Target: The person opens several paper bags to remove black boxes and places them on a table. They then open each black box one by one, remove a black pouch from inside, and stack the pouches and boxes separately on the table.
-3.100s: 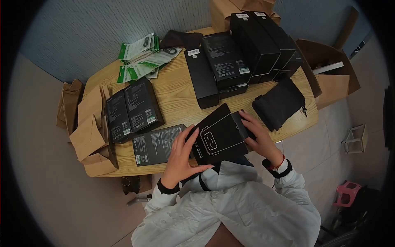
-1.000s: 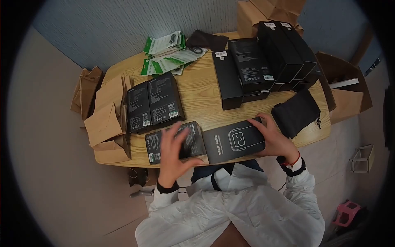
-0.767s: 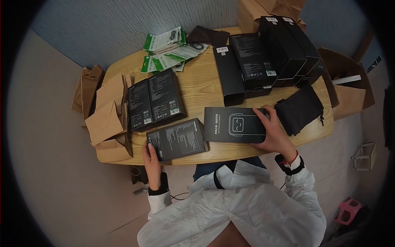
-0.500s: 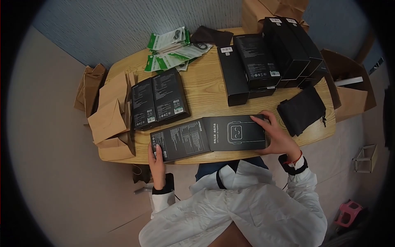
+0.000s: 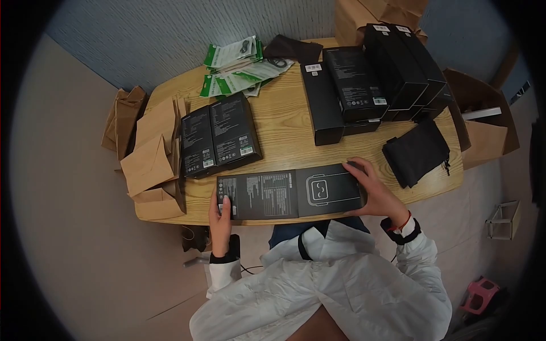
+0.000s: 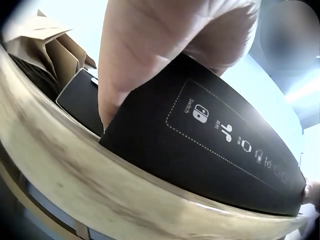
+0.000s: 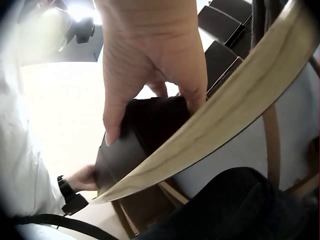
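Note:
Two flat black boxes lie end to end along the front edge of the wooden table. The left box (image 5: 264, 196) has fine white print on its top face; the right box (image 5: 329, 192) bears a white outline drawing with a smile. My left hand (image 5: 220, 220) grips the outer end of the left box, the thumb over its near corner. My right hand (image 5: 376, 194) holds the far end of the right box between thumb and fingers. White device icons show along the near side (image 6: 200, 145) in the left wrist view, close to the table edge.
Two black boxes (image 5: 219, 133) lie behind at left, beside brown paper packages (image 5: 151, 165). Green-and-white pouches (image 5: 236, 71) and a dark cloth (image 5: 293, 50) are at the back. Black boxes (image 5: 375, 74) are piled at back right, near a black drawstring bag (image 5: 417, 150) and a cardboard carton (image 5: 483, 128).
The right box, earlier tilted in both hands, now lies against the left box. My left hand moved to the left box's outer end, and the two boxes have swung into one line.

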The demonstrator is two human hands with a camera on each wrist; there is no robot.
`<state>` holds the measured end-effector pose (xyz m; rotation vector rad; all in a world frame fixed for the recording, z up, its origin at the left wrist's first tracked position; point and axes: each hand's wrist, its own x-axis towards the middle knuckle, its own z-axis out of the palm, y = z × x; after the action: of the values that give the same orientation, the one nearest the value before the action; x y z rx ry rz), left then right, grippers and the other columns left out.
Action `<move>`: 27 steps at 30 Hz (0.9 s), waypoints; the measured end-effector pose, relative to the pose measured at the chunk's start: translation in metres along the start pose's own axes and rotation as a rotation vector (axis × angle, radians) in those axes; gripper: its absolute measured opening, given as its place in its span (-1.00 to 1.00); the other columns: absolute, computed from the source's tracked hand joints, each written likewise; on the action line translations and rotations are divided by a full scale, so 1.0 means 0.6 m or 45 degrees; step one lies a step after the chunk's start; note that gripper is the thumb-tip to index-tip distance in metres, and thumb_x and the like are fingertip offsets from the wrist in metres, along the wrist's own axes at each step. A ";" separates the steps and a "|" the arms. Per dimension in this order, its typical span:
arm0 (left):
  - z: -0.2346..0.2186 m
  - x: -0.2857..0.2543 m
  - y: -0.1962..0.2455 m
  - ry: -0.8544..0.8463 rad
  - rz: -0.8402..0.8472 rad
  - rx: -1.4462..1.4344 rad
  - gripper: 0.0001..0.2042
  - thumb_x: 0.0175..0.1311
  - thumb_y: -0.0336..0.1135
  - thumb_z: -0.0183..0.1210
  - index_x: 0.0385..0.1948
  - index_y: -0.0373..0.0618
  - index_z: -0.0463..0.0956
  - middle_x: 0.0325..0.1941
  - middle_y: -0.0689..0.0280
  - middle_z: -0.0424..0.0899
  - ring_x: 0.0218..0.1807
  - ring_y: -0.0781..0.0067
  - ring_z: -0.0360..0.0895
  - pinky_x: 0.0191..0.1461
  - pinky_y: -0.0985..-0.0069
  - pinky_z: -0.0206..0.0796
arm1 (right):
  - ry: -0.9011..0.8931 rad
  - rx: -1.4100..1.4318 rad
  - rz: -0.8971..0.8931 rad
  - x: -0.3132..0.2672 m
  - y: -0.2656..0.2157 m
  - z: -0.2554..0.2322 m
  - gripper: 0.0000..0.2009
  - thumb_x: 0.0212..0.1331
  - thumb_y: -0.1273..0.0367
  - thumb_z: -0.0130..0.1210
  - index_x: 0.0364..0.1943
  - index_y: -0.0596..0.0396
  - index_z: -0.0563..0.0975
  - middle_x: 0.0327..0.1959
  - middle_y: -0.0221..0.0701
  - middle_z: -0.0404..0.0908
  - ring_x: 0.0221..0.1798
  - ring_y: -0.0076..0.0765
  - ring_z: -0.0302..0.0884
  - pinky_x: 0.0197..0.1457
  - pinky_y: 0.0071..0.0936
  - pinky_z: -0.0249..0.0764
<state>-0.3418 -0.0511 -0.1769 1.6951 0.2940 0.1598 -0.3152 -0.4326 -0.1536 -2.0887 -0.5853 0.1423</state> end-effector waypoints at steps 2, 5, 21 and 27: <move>0.015 -0.001 -0.001 -0.100 0.061 0.046 -0.51 0.41 -0.25 0.02 0.27 -0.29 0.18 0.13 0.25 0.44 0.09 0.52 0.35 0.21 0.60 0.16 | 0.005 0.018 -0.047 0.002 0.002 0.026 0.07 -0.43 0.28 0.54 0.35 0.00 0.16 0.31 -0.17 0.02 0.38 0.02 0.06 0.37 -0.23 0.17; 0.038 -0.012 0.006 -0.285 0.147 0.054 -0.39 0.38 -0.26 0.02 0.38 -0.25 -0.03 0.35 0.17 0.21 0.29 0.41 0.19 0.33 0.53 0.01 | 0.016 -0.008 -0.062 0.007 -0.011 0.055 0.16 -0.40 0.19 0.55 0.40 0.06 0.02 0.39 -0.10 -0.13 0.44 0.09 -0.06 0.41 -0.18 0.11; 0.068 -0.038 -0.014 -0.112 0.031 -0.123 -0.39 0.28 -0.45 0.14 0.32 -0.23 0.02 0.29 0.00 0.26 0.23 0.28 0.35 0.29 0.42 0.20 | 0.215 -0.267 0.038 -0.018 -0.047 0.083 0.25 -0.54 0.08 0.58 0.37 0.14 0.03 0.15 -0.13 0.07 0.24 0.00 0.12 0.28 -0.21 0.24; 0.109 -0.091 0.016 -0.617 -0.199 -0.284 -0.38 0.29 -0.42 0.16 0.31 -0.29 0.00 0.16 0.07 0.32 -0.05 0.46 0.48 0.04 0.51 0.37 | -0.051 0.610 0.267 -0.045 -0.039 0.093 0.02 -0.16 0.23 0.46 0.38 0.16 0.02 0.16 -0.13 0.17 0.19 -0.13 0.24 0.23 -0.28 0.32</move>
<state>-0.3750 -0.1297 -0.1736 1.4304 0.0411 -0.3215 -0.3650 -0.3916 -0.1690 -1.6761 -0.3141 0.4048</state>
